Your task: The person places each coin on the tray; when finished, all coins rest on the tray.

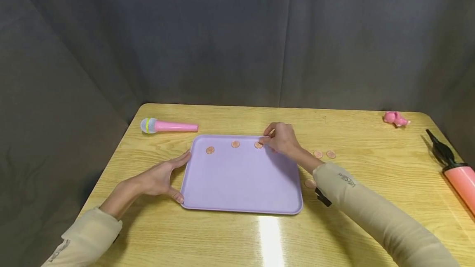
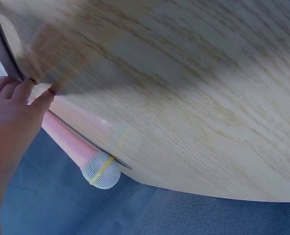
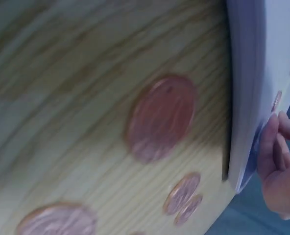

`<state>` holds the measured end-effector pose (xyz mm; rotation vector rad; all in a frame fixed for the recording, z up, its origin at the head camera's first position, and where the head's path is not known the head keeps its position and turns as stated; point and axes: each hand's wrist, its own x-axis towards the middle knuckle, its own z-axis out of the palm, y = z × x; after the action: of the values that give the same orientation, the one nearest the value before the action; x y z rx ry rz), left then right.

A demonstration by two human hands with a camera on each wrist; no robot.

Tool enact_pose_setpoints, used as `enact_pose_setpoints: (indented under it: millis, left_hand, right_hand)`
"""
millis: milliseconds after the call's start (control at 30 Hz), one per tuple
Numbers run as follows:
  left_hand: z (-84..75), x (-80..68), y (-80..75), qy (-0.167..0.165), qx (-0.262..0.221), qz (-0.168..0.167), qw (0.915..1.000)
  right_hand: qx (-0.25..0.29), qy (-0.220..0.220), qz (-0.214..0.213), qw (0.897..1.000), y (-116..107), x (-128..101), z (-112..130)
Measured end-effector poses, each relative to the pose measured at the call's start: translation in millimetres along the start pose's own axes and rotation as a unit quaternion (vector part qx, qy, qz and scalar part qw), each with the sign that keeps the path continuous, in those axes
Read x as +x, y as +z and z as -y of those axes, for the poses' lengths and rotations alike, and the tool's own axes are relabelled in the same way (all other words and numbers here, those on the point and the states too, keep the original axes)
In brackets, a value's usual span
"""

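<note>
Step in hand: I am setting a flat round copper-coloured coin [image 1: 258,145] down at the far right of the row on the shallow lilac plastic tray [image 1: 241,184].
Right hand [image 1: 281,138]: I am pinching the coin at my curled fingertips [image 3: 271,142], low over the tray's far edge.
Left hand [image 1: 160,178]: I am bracing the tray's left rim with straight, relaxed fingers, holding nothing.
Doing it well, as I judge: I should be lowering the coin flat, in line with its neighbours and evenly spaced, and letting go only once it is lying still; the left hand should be keeping the tray from sliding.
Tray contents: two more coins [image 1: 235,144] are lying along the far edge, well apart; the near part is bare.
Loose coins on the wooden bench [image 1: 334,135]: a few are lying just right of the tray [image 1: 318,154].
Surroundings: a pink toy microphone [image 1: 168,126] is lying beyond the tray's left corner.
</note>
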<state>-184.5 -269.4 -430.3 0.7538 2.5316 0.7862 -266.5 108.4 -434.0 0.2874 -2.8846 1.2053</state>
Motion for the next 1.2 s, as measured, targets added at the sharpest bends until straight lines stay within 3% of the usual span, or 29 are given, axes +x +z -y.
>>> enact_pose_setpoints:
  millis: [200, 367, 467, 600, 733, 833, 1067, 1200]
  left_hand:
    - [0.1, -0.5, -1.7, 0.005, -0.002, 0.002, 1.0000]
    - [1.6, -2.1, -2.6, -0.001, -0.005, 0.002, 1.0000]
    - [1.6, -2.5, -2.3, 0.001, -0.007, 0.004, 1.0000]
    - [1.2, -2.3, -1.6, 0.003, -0.010, 0.005, 0.9999]
    - [0.1, -1.2, -1.1, 0.005, -0.010, 0.010, 0.9999]
    - [-0.4, -0.3, -1.0, 0.005, -0.012, 0.011, 0.9999]
    - [-0.6, -0.3, -0.8, 0.003, -0.025, 0.005, 0.9997]
    - [-0.9, -1.6, 0.2, 0.000, -0.029, 0.004, 0.9996]
  right_hand:
    - [-0.057, -0.035, -0.029, 0.997, -43, -4, -28]
    - [-0.116, -0.017, 0.022, 0.993, -93, -8, -66]
    - [-0.141, -0.010, 0.056, 0.988, -111, -14, -87]
    - [-0.146, -0.013, 0.083, 0.986, -118, -24, -108]
    - [-0.140, -0.016, 0.071, 0.987, -118, -31, -121]
    - [-0.137, -0.025, 0.065, 0.988, -118, -32, -123]
    - [-0.097, -0.018, 0.117, 0.988, -131, -38, -123]
    - [-0.118, -0.052, 0.090, 0.988, -136, -43, -132]
